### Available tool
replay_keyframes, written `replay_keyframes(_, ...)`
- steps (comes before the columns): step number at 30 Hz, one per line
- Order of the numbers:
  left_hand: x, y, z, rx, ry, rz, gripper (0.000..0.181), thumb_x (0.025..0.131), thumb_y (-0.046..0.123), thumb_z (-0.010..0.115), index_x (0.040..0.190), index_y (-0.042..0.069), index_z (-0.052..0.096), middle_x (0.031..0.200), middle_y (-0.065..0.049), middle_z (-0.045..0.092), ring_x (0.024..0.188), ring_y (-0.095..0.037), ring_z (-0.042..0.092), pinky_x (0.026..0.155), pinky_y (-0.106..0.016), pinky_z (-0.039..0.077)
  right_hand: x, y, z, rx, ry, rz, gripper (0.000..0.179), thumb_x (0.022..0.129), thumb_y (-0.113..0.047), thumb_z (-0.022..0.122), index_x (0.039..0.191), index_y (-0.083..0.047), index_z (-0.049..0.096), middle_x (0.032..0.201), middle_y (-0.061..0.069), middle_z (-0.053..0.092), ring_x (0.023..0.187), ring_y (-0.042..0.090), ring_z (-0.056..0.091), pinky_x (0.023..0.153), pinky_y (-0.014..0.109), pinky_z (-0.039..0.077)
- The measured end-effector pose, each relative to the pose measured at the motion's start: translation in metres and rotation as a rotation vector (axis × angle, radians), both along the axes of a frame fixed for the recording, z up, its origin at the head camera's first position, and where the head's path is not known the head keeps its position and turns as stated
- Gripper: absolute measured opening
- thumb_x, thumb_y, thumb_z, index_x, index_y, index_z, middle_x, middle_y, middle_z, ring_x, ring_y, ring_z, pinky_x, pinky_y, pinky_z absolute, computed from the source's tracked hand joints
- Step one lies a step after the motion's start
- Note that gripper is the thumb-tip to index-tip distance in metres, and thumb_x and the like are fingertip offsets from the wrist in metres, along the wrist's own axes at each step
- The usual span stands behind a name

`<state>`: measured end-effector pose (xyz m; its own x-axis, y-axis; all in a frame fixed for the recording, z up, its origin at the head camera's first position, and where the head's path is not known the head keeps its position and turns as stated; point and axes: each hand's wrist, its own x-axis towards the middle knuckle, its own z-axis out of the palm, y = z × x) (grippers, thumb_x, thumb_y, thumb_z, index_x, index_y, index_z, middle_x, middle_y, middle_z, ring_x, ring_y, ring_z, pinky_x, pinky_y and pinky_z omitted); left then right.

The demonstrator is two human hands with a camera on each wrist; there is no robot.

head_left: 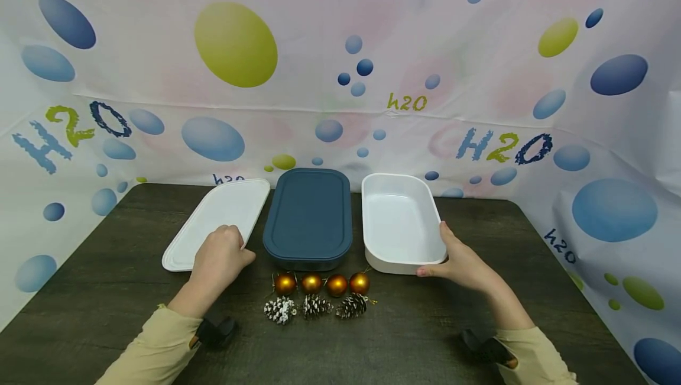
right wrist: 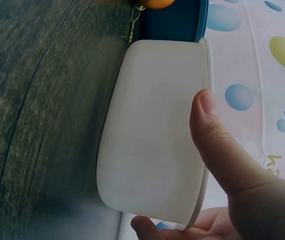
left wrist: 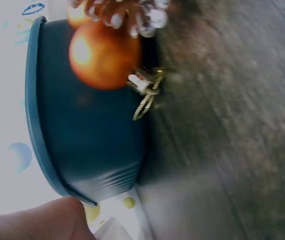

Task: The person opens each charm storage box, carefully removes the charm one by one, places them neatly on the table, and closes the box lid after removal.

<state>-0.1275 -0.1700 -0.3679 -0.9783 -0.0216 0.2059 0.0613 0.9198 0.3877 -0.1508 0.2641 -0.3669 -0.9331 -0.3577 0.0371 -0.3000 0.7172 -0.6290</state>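
Observation:
My left hand has its fingers curled at the near right edge of a flat white lid, gripping it. Its fingertips are hidden from the head view. My right hand holds the near right corner of an open white rectangular container, thumb on the near wall, fingers along the right side. In the right wrist view, the thumb lies against the container's pale wall. Between the two stands a dark blue container with its lid on.
In front of the blue container lies a row of several gold baubles. Nearer still are 3 frosted pine cones. The dark wooden table ends at a patterned curtain behind and at the sides.

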Motion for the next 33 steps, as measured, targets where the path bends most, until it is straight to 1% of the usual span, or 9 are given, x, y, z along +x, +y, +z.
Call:
replay_keyframes(5, 0.001, 0.000, 0.005, -0.027, -0.004, -0.006, 0.024, 0.066, 0.003, 0.071, 0.059, 0.006, 0.048, 0.064, -0.007, 0.043, 0.056, -0.022, 0.043, 0.048, -0.033, 0.036, 0.000, 0.000, -0.002, -0.004, 0.006, 0.003, 0.120, 0.074, -0.037, 0.082, 0.147, 0.012, 0.001, 0.149, 0.039, 0.005, 0.131, 0.056, 0.022, 0.098, 0.067, 0.030)
replay_keyframes(9, 0.003, 0.000, 0.008, -0.025, 0.013, 0.009, 0.023, 0.067, 0.002, 0.069, 0.059, 0.006, 0.048, 0.064, -0.007, 0.042, 0.055, -0.022, 0.042, 0.047, -0.032, 0.034, -0.001, 0.000, -0.002, 0.001, 0.007, 0.002, 0.120, 0.074, -0.038, 0.082, 0.148, 0.011, 0.001, 0.149, 0.038, 0.005, 0.132, 0.056, 0.021, 0.098, 0.067, 0.029)
replay_keyframes(11, 0.004, 0.001, 0.010, -0.020, 0.033, 0.020, 0.022, 0.068, 0.003, 0.068, 0.061, 0.006, 0.048, 0.064, -0.007, 0.043, 0.055, -0.022, 0.043, 0.046, -0.032, 0.034, 0.000, 0.000, -0.001, 0.002, 0.009, 0.002, 0.120, 0.074, -0.037, 0.082, 0.148, 0.012, 0.002, 0.149, 0.039, 0.005, 0.132, 0.057, 0.020, 0.098, 0.068, 0.029)
replay_keyframes(14, 0.006, 0.003, 0.014, -0.003, 0.084, 0.027, 0.018, 0.068, 0.003, 0.065, 0.064, 0.005, 0.048, 0.064, -0.007, 0.043, 0.055, -0.022, 0.043, 0.045, -0.032, 0.034, 0.000, 0.000, -0.001, 0.001, 0.001, -0.004, 0.120, 0.074, -0.038, 0.082, 0.148, 0.011, 0.002, 0.149, 0.038, 0.005, 0.133, 0.056, 0.018, 0.099, 0.068, 0.028)
replay_keyframes(19, 0.009, 0.008, 0.020, 0.044, 0.202, 0.024, 0.013, 0.065, 0.000, 0.062, 0.068, 0.004, 0.050, 0.065, -0.007, 0.044, 0.054, -0.022, 0.044, 0.046, -0.033, 0.036, 0.000, 0.001, -0.002, 0.002, -0.002, -0.004, 0.120, 0.074, -0.039, 0.082, 0.148, 0.010, 0.002, 0.150, 0.037, 0.004, 0.133, 0.056, 0.018, 0.099, 0.068, 0.027)
replay_keyframes(22, 0.010, 0.010, 0.024, 0.063, 0.233, 0.027, 0.013, 0.063, 0.000, 0.061, 0.069, 0.004, 0.050, 0.066, -0.007, 0.045, 0.055, -0.023, 0.045, 0.048, -0.033, 0.038, 0.000, 0.002, -0.003, 0.001, -0.005, -0.006, 0.120, 0.073, -0.039, 0.082, 0.148, 0.010, 0.001, 0.150, 0.037, 0.004, 0.133, 0.055, 0.017, 0.100, 0.068, 0.027)
replay_keyframes(24, 0.012, 0.011, 0.027, 0.070, 0.225, 0.031, 0.013, 0.063, -0.001, 0.061, 0.069, 0.003, 0.051, 0.067, -0.008, 0.045, 0.056, -0.024, 0.045, 0.048, -0.034, 0.038, 0.000, 0.002, -0.003, 0.003, -0.005, -0.008, 0.121, 0.074, -0.039, 0.082, 0.148, 0.010, 0.001, 0.150, 0.037, 0.004, 0.133, 0.056, 0.018, 0.099, 0.068, 0.027)
replay_keyframes(30, 0.016, 0.010, 0.036, 0.084, 0.144, 0.026, 0.016, 0.064, -0.001, 0.065, 0.069, 0.003, 0.050, 0.068, -0.009, 0.047, 0.058, -0.025, 0.048, 0.050, -0.036, 0.040, 0.000, 0.002, -0.003, 0.002, -0.006, -0.013, 0.121, 0.073, -0.039, 0.082, 0.148, 0.010, 0.001, 0.150, 0.037, 0.004, 0.133, 0.055, 0.019, 0.099, 0.068, 0.028)
replay_keyframes(33, 0.017, 0.009, 0.040, 0.116, 0.143, 0.032, 0.017, 0.065, 0.001, 0.067, 0.070, 0.003, 0.051, 0.068, -0.010, 0.051, 0.058, -0.027, 0.051, 0.050, -0.036, 0.042, 0.000, 0.002, -0.003, -0.003, -0.004, -0.010, 0.120, 0.074, -0.039, 0.082, 0.148, 0.010, 0.001, 0.150, 0.037, 0.004, 0.133, 0.055, 0.019, 0.099, 0.068, 0.028)
